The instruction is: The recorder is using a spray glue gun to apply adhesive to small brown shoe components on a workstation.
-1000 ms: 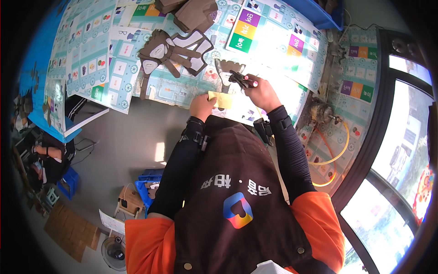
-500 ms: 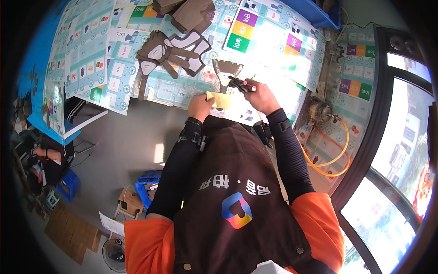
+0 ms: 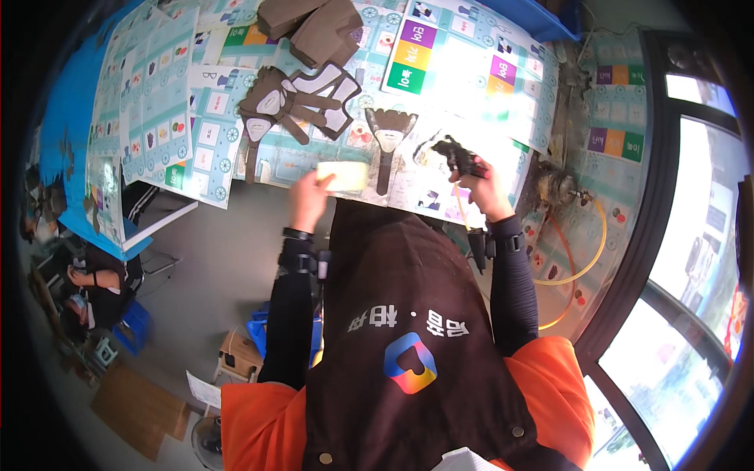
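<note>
Plainly, the largest thing is the worktable (image 3: 271, 163), spread with printed sheets and lying across the far side of the scene; a dark-framed window (image 3: 683, 204) stands along the right, and another person (image 3: 106, 280) shows small at the left edge; the wearer's dark brown apron (image 3: 393, 275) fills the near middle; a blue container (image 3: 538, 22), cut off by the view's rim, sits at the far right of the table. A pile of brown and whitish cut pieces (image 3: 294, 104) lies left of the middle, with a stack of thick brown pieces (image 3: 326, 35) on its far side; to the right of the pile, a single fan-shaped piece (image 3: 387, 135) lies flat, its narrow stem pointing to the near edge. The right hand (image 3: 488, 191) is closed around a black handheld tool (image 3: 459, 157), to the right of the single piece and apart from it; the left hand (image 3: 309, 196) pinches the left end of a pale yellow card (image 3: 348, 177), which is over the near edge of the table, just left of the stem.
</note>
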